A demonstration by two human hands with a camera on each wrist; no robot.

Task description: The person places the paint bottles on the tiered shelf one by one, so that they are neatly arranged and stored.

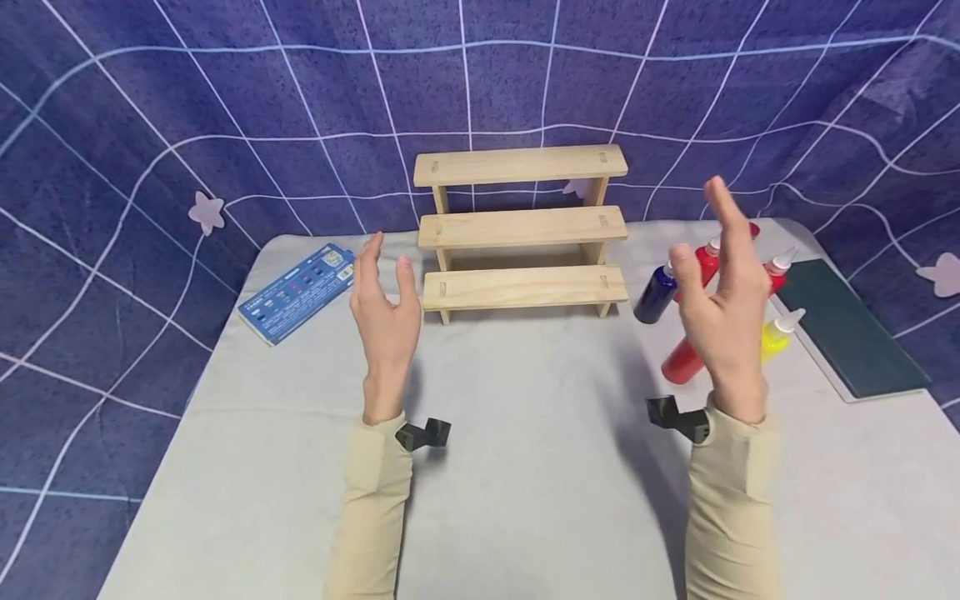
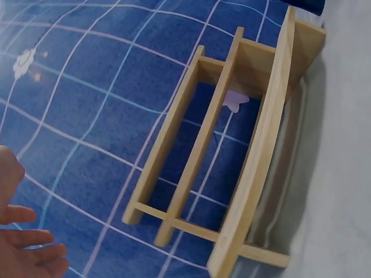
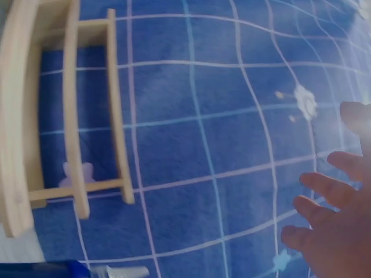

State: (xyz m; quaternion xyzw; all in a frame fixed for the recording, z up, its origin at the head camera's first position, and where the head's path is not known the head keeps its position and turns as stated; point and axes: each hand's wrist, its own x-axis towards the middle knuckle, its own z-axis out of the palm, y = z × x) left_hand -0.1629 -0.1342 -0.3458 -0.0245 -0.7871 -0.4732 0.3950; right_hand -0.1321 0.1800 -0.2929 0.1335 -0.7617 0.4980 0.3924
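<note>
Sleeves point(image 1: 369, 517): two, beige, each with a black wrist mount point(image 1: 437, 432) at the cuff.
Left hand point(image 1: 386, 321): raised above the table, with thumb well apart and fingers relaxed, slightly parted; nearest to the blue packet point(image 1: 300, 292).
Right hand point(image 1: 727, 312): raised, with thumb apart and fingers spread; in the way of the bottles, partly hiding them from the head view.
Bottles: grouped right of the shelf, around and behind the right hand.
Packet: flat on the table, beside the left fingertips in the head view, printed with text.
Dark green pad point(image 1: 855, 325): flat, just right of the bottles.
Wooden shelf point(image 1: 525, 286): beyond and between both hands.
Bottle count: one dark blue point(image 1: 655, 296), one yellow point(image 1: 774, 342), several red point(image 1: 682, 364), exact number hidden.
Other counts: one packet, one pad, one shelf with three steps.
Table point(image 1: 525, 458): covered in pale cloth.
Curtain point(image 1: 337, 92): blue, gridded with pale lines, behind and at both sides.
</note>
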